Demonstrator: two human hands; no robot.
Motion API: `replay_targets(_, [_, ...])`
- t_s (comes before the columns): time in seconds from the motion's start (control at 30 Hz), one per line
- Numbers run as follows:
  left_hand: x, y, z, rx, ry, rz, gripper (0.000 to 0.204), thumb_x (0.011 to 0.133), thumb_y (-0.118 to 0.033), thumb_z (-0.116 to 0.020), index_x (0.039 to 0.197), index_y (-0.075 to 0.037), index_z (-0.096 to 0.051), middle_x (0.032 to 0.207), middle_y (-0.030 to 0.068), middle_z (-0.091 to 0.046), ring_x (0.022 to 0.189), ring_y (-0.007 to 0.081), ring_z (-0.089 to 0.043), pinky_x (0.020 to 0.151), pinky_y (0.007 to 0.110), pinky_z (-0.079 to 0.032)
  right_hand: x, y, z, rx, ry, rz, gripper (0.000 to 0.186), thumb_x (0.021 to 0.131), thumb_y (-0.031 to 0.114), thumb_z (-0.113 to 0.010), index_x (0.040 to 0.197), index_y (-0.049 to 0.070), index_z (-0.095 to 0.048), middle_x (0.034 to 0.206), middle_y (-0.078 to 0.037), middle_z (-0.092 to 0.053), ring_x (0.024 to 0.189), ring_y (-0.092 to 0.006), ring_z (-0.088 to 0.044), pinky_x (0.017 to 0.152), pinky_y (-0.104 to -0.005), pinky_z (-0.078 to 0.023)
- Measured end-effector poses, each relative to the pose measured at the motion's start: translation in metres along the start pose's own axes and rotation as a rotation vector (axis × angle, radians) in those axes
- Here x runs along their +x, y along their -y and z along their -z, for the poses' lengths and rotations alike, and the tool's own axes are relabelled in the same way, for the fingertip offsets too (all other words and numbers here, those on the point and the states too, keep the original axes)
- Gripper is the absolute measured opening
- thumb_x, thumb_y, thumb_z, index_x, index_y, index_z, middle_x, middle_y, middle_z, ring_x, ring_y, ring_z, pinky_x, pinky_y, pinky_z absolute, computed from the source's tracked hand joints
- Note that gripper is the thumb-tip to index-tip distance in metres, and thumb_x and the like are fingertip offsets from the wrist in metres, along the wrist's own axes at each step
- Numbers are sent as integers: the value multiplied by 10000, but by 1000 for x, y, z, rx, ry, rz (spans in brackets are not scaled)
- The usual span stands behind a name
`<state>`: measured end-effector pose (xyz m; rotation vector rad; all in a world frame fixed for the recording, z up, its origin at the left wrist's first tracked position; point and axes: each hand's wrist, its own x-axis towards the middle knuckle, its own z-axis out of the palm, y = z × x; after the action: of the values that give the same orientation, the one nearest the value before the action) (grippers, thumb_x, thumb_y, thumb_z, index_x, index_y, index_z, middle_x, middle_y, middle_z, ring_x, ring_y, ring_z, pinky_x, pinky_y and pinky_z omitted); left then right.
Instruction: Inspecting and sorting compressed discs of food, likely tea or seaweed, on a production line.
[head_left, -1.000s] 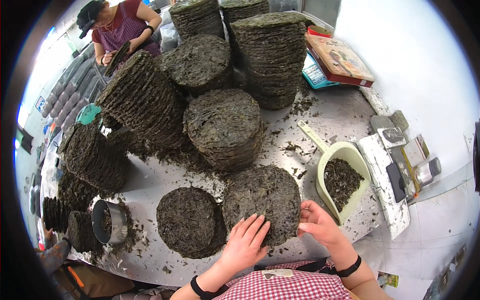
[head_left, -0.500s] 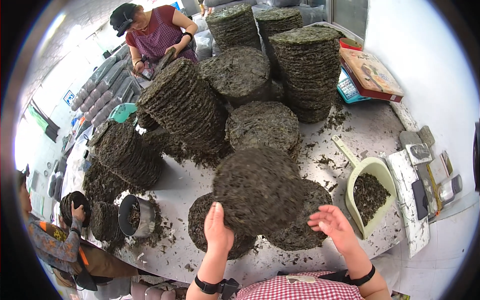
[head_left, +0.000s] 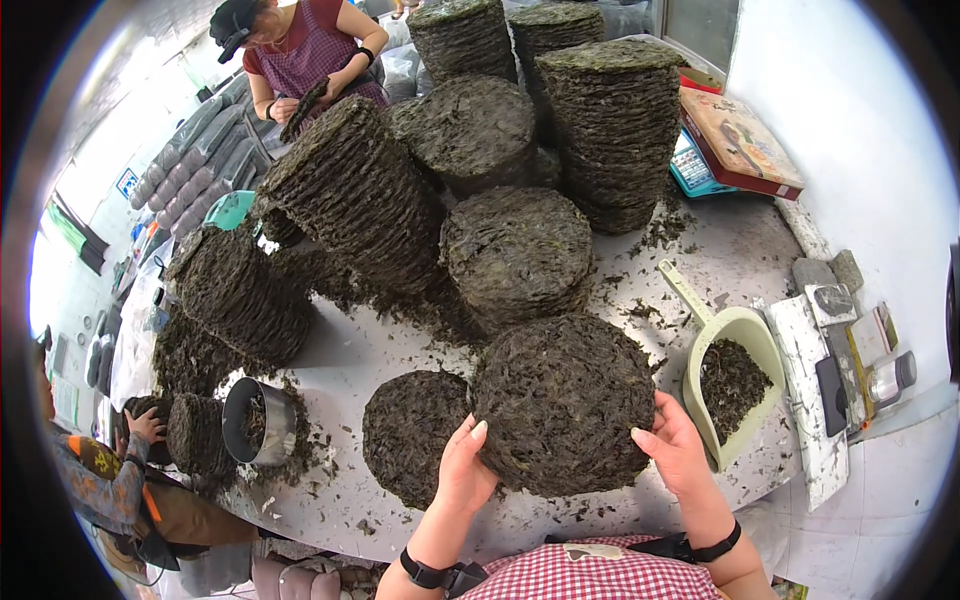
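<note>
A dark, round, dried seaweed cake (head_left: 562, 405) is held level in front of me, over the near part of the table. My left hand (head_left: 467, 468) grips its lower left edge, thumb on top and fingers beneath. On the opposite edge my right hand (head_left: 674, 445) pinches it the same way. Whether its underside rests on another cake is hidden. Just left of it, a second seaweed cake (head_left: 412, 435) lies flat on the table. Behind it stands a short stack of cakes (head_left: 516, 252).
Tall seaweed stacks (head_left: 610, 140) and a leaning stack (head_left: 355, 205) fill the far side. A pale dustpan (head_left: 735, 385) with scraps stands right; a metal cylinder (head_left: 262, 425) lies left. Crumbs litter the table (head_left: 340, 400). One co-worker (head_left: 310, 50) handles a cake opposite; another (head_left: 110, 480) works at left.
The seaweed cake has moved right and toward me, from my left hand alone into both hands. My right hand has closed on its right edge. The view has shifted slightly.
</note>
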<state>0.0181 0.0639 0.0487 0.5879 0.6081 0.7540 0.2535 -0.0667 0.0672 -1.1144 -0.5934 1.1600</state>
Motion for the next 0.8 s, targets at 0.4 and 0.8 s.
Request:
replay_targets(0.4, [0,-20,-11,53,-26,31,444,900,-291,-600,1252,-38,-504,1178,83,-583,1096,225,-546,971,407,-425,-2,-1,17,-153,110,-93,603,838,33,-650,1351,-23,-337,1163,-78,-551,1045,-140,-534,902,-280,-430])
replay_targets(0.8, [-11,-12,-25,109,-133,85,343,861,-84,-623,1185,-9,-539,1113,94,-621,1000,191,-601,865,364,-501,49,34,-72,-995,103,870,146,699,79,-757,825,80,-682,798,-22,-635,734,-196,-595,661,-319,-476])
